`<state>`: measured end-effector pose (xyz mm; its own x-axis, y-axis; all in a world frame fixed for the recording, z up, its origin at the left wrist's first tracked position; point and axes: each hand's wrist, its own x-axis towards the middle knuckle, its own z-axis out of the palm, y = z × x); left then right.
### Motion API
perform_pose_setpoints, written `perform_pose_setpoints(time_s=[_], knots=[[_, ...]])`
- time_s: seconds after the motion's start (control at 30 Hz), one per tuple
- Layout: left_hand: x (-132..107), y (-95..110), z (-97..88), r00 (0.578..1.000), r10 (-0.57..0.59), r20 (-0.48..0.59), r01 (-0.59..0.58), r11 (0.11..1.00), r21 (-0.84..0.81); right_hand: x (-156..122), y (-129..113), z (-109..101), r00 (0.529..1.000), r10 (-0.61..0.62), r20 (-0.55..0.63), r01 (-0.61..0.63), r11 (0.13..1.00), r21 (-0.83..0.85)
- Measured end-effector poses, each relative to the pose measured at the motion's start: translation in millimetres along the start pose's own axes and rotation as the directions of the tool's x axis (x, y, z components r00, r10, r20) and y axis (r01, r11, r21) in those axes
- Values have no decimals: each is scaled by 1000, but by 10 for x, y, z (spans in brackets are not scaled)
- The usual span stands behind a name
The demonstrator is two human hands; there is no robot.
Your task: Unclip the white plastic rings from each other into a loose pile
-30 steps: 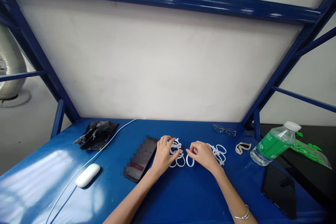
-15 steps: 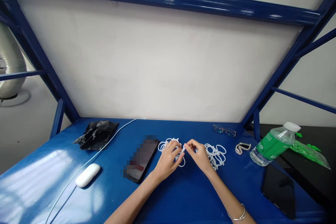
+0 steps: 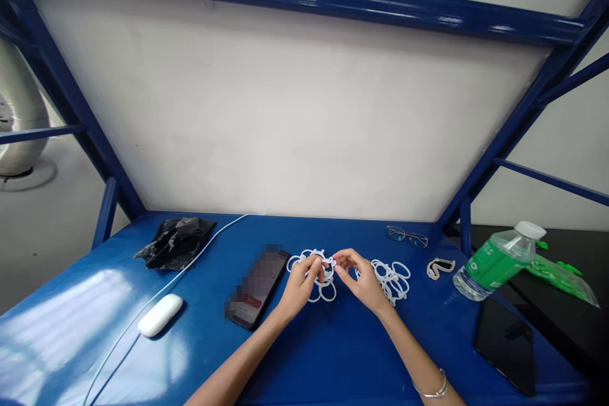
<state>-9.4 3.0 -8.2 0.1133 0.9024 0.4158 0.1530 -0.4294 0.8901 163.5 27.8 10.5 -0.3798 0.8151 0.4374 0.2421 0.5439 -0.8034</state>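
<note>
Both hands meet over a pile of thin white loops (image 3: 327, 292), which look like hair ties. My left hand (image 3: 299, 284) is closed, thumb and fingers pinched on a white loop at the pile's upper right. Just right of it, my right hand (image 3: 362, 279) pinches the same small white piece between thumb and forefinger, its other fingers curled. The fingertips partly hide this piece, so its exact shape is unclear. A second pile of white loops (image 3: 392, 279) lies on the blue table (image 3: 328, 355) behind and right of my right hand.
Left of the hands lie a phone (image 3: 259, 285), a white rounded case (image 3: 160, 315), a pale cable (image 3: 137, 317) and a black plastic bag (image 3: 176, 242). To the right are glasses (image 3: 407, 236), a beige band (image 3: 440, 268), a water bottle (image 3: 497, 260) and a dark tablet-like device (image 3: 505, 346).
My left hand has drawn in its spread fingers and shifted slightly, uncovering more of the loops beneath. The white piece held between both hands has turned. My right hand stays nearly in place.
</note>
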Motion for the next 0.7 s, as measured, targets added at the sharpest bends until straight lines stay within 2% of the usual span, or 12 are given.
perform_pose_setpoints(time_s=[0.17,0.33,0.43,0.6,0.7], knots=[[33,-62,-7,995,-83,56,90,986,-140,3,10,18,999,-24,42,25,999,-25],[37,-99,7,990,-104,98,119,980,-162,7,16,16,999,-38,13,39,998,-43],[11,-87,19,992,-100,75,108,989,-100,1,32,13,999,-34,-37,32,998,-46],[-25,-69,20,998,31,60,-37,994,103,-7,79,4,995,-21,-95,17,999,-42],[-17,-83,18,996,75,44,-81,983,165,-8,98,4,993,-34,-116,32,999,-22]])
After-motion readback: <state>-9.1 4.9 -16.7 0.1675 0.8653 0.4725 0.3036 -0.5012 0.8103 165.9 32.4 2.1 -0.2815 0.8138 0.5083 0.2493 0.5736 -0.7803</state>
